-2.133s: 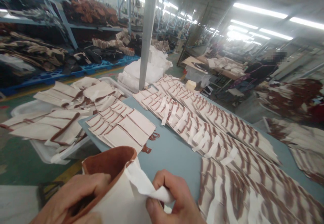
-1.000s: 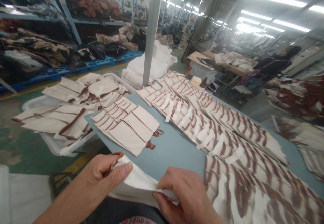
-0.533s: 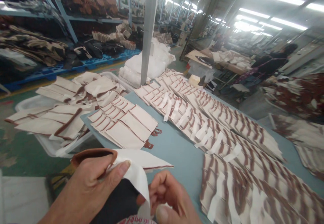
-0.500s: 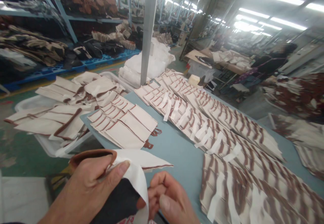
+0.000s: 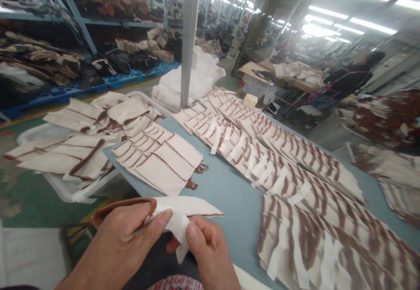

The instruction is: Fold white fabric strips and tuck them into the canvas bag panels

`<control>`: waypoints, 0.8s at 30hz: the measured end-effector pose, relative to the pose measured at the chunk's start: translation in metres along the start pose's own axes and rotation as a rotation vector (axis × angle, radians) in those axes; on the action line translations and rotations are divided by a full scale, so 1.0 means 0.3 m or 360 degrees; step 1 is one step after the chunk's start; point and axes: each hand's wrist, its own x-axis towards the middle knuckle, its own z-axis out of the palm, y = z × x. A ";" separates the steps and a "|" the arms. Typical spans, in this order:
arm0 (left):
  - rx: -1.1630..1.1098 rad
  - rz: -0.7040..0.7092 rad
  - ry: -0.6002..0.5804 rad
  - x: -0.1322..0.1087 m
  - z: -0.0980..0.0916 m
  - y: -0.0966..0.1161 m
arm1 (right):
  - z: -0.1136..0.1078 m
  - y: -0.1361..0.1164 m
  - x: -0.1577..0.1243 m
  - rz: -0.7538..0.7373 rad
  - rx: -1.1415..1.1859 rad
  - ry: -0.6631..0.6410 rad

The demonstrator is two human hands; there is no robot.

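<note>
At the bottom of the head view, my left hand (image 5: 121, 242) grips a cream fabric piece with brown edging (image 5: 193, 205), thumb on top. A brown band (image 5: 126, 202) of the piece curves behind its knuckles. From under the left thumb runs a white strip (image 5: 179, 224), and my right hand (image 5: 210, 246) pinches it between thumb and fingers. The strip's lower end hangs below the pinch. Beyond my hands, a stack of cream pieces (image 5: 160, 167) lies on the blue-grey table (image 5: 226, 198), with small brown loops (image 5: 192, 184) beside it.
Long overlapping rows of brown-edged cream pieces (image 5: 282, 150), some with white strips on them, cover the table's right side. A white bin (image 5: 59, 189) heaped with cream pieces stands left. A grey post (image 5: 189, 45) rises behind the table. A person in dark clothes (image 5: 348, 80) is at the far right.
My right hand has moved up and left and closed on the white strip, which hung loose in a curve before. The strip now runs taut between both hands.
</note>
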 end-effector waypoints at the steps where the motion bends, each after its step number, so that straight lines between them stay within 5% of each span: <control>1: 0.0035 0.0035 -0.0022 -0.004 0.002 -0.005 | 0.008 -0.004 0.001 -0.0005 -0.0049 0.0074; 7: 0.0073 0.0056 0.0023 -0.018 0.017 -0.017 | 0.046 -0.013 0.010 -0.0111 -0.0524 0.0426; 12: -0.0016 -0.0013 -0.0073 -0.025 0.017 -0.024 | 0.043 -0.030 0.024 -0.0527 -0.0945 0.0532; 16: -0.0118 -0.0091 -0.0166 -0.033 0.026 -0.042 | 0.014 -0.056 0.033 -0.0676 -0.1017 0.0466; 24: -0.0281 -0.0170 -0.0157 -0.050 0.039 -0.046 | -0.019 -0.104 0.024 -0.0556 -0.0985 0.0283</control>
